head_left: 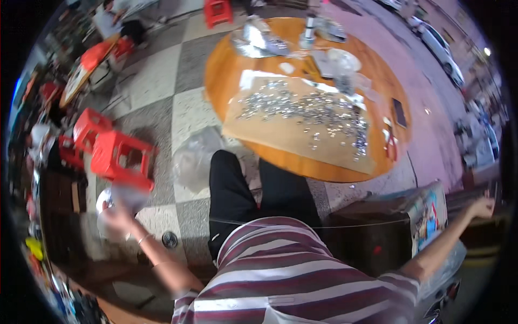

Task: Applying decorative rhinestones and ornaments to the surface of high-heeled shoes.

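My left hand [120, 213] reaches out low to the left and grips a clear plastic bag [116, 202] just below a red plastic stool [125, 157]; the hand is blurred. My right hand [483, 207] stretches far to the right, fingers curled near the edge of a dark box or cabinet [377, 237]; whether it holds anything is unclear. In front of me stands a round wooden table [237, 65] with a brown cardboard sheet [259, 135] covered in several small shiny metal pieces [307, 110].
A crumpled clear bag [195, 156] lies on the checkered floor beside my black-trousered legs [232, 189]. More red stools [86, 129] stand at the left, another one [217, 11] at the far end. Foil bags, a bottle and a plate sit on the table's far side.
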Action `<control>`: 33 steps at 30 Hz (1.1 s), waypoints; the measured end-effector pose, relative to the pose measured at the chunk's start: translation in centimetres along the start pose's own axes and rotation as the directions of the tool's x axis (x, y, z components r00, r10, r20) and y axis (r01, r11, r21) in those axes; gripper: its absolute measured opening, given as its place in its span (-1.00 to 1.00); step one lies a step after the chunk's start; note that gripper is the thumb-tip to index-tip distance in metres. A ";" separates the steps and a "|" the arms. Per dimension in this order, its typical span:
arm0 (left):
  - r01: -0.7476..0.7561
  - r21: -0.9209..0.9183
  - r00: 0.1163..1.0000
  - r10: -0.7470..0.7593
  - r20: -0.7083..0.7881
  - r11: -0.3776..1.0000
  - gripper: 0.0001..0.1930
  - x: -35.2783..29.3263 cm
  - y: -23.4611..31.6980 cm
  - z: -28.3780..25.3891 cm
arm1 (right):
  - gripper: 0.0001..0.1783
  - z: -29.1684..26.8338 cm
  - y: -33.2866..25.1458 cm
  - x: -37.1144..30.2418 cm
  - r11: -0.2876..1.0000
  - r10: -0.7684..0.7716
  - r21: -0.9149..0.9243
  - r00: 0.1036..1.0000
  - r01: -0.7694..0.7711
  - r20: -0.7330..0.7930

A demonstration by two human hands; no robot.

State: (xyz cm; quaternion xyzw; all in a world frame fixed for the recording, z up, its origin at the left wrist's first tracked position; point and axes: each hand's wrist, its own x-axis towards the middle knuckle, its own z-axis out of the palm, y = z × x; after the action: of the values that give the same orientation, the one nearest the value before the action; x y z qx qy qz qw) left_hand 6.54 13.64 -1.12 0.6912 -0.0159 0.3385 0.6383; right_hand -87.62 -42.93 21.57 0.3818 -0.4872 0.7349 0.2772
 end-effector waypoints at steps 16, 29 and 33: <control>0.306 -0.376 0.951 -0.298 0.081 0.875 -0.53 -7.5 14.5 5.3 | -0.68 -2.0 -14.4 -8.0 0.963 -0.118 -0.230 0.986 0.143 0.117; 0.884 -0.424 0.468 -0.365 0.805 0.197 -0.45 -13.5 18.4 11.8 | -0.69 -1.1 -31.4 -32.0 0.830 0.160 0.089 0.388 -0.550 0.908; 0.876 -0.431 0.481 -0.320 0.816 0.218 -0.42 -14.3 16.6 12.3 | -0.76 -0.6 -37.6 -41.5 0.924 -0.210 0.226 0.084 -0.308 0.974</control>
State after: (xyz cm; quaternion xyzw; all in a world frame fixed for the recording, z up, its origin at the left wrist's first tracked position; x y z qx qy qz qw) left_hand -6.49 -6.30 6.86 0.3069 -0.0730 -0.2325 0.9200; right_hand -35.40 -29.90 5.89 0.8043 -0.4060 0.3675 -0.2308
